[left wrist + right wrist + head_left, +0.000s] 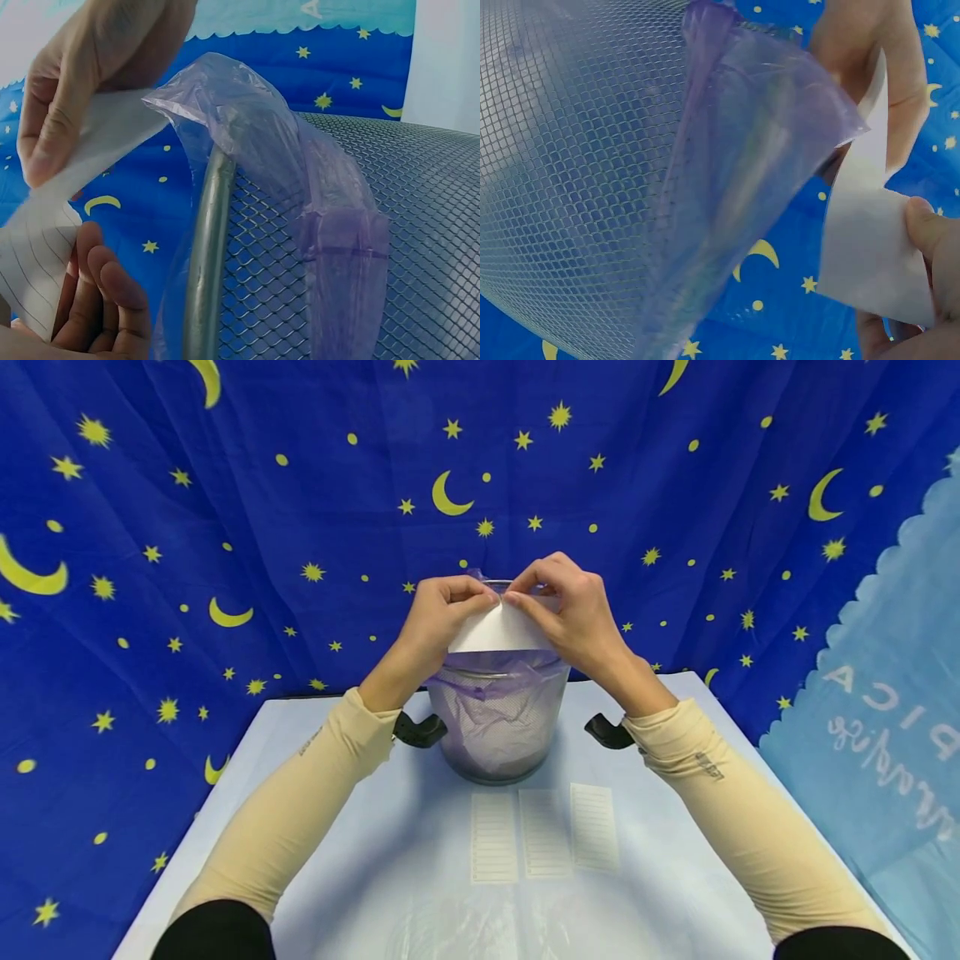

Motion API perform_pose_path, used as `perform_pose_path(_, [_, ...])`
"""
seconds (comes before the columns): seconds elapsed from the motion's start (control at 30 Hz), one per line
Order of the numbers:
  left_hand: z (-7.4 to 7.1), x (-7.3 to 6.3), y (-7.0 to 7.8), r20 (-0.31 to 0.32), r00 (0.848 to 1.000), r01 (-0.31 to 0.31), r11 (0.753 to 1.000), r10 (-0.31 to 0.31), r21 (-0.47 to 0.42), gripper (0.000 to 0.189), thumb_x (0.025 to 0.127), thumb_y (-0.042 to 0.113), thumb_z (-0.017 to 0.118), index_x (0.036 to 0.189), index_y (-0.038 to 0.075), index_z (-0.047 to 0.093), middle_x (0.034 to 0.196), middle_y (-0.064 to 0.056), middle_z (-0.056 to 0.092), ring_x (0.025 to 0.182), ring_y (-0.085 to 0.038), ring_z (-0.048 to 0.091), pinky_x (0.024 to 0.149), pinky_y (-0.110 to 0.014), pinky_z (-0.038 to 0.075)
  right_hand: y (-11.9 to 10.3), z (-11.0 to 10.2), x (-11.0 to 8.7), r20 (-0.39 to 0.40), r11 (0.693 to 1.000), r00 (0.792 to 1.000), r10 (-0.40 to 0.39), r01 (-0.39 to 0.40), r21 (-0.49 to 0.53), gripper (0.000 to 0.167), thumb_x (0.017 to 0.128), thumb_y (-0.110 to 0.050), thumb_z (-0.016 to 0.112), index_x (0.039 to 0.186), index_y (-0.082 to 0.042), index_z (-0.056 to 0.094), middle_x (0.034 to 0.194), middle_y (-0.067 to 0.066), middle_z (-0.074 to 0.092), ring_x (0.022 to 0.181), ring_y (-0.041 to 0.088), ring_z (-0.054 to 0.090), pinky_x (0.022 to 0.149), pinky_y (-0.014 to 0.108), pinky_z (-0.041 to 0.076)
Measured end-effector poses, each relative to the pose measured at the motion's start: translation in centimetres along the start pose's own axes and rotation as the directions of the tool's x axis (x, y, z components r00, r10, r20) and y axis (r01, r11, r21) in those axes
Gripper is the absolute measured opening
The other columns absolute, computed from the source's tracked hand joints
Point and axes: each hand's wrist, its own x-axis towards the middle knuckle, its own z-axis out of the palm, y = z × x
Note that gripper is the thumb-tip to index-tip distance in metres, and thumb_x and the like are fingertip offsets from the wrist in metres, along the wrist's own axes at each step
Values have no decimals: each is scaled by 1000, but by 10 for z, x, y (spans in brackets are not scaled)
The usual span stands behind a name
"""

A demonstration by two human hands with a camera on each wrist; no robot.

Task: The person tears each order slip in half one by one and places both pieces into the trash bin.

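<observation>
Both hands pinch the upper edge of a white slip of paper between thumb and fingertips, close together. My left hand has the left part, my right hand the right part. Ruled lines show on one face of the slip in the left wrist view. In the right wrist view its other face is plain, with a notch in the edge between the hands. Directly below and behind the paper stands a round metal mesh bin, lined with a translucent purple bag folded over its rim.
Three ruled paper slips, left, middle and right, lie side by side on the pale table before the bin. Clear plastic lies near the front edge. A blue star-patterned cloth hangs behind.
</observation>
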Motion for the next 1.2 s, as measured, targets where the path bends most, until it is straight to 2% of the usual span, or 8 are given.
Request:
perform_pose_path(0.2, [0,2,-3,13,1000,-17,1000,18,-24,11,97,4,72,94,-6,76,79,3,72,70,-12,65,61,-23,53,-13,-9,3,-45,998,997,-65,65,3,11,95,-15,80,93,-4,78,90,8,73,90,16,67,81,28,58])
perform_pose_path(0.4, [-2,1,-6,5,1000,18,1000,-18,-3,9,96,5,73,94,-2,77,81,3,72,73,-11,64,62,-21,52,-30,-17,3,-81,989,986,-149,150,8,7,94,-11,80,94,-4,79,90,8,74,88,15,68,80,25,58])
perform_pose_path(0.53, [-4,3,-10,-14,1000,19,1000,-19,5,8,96,4,73,92,-1,78,79,4,72,74,-11,62,62,-21,49,-41,-23,7,-90,977,974,-208,211,19,8,95,-10,80,94,-3,79,89,9,75,89,16,68,82,23,58])
perform_pose_path(0.67, [-5,6,-12,-34,999,38,999,-37,38,7,95,5,74,93,-1,78,84,2,73,78,-11,63,64,-22,50,-49,-32,10,-121,974,968,-221,225,19,11,95,-12,80,95,-1,79,90,11,76,90,18,68,83,22,59])
perform_pose_path(0.8, [-6,7,-13,-49,998,54,996,-50,78,9,96,6,75,97,-2,78,91,-1,75,83,-12,64,67,-24,52,-51,-39,13,-149,983,972,-182,183,-5,12,94,-13,81,95,-1,80,90,10,77,91,17,68,81,19,58])
perform_pose_path(0.93, [-9,7,-15,-85,996,28,996,-21,83,8,96,7,76,95,0,80,88,2,74,82,-13,64,69,-25,51,-44,-42,15,-153,992,980,-123,119,-39,16,95,-18,80,95,-2,81,91,9,78,91,15,67,79,16,55])
perform_pose_path(1.07, [-9,8,-15,-106,994,-31,999,36,42,6,95,4,76,92,1,80,81,6,74,80,-11,64,72,-25,49,-33,-43,18,-200,998,978,-56,46,-51,15,95,-18,81,94,-3,82,89,9,78,88,14,67,78,17,54])
perform_pose_path(1.2, [-9,10,-16,-141,983,-115,993,117,27,4,93,1,76,90,0,79,78,9,72,74,-8,61,69,-23,47,-21,-43,20,-231,994,969,85,-100,-53,17,95,-21,81,94,-4,83,90,7,80,84,12,73,82,17,56])
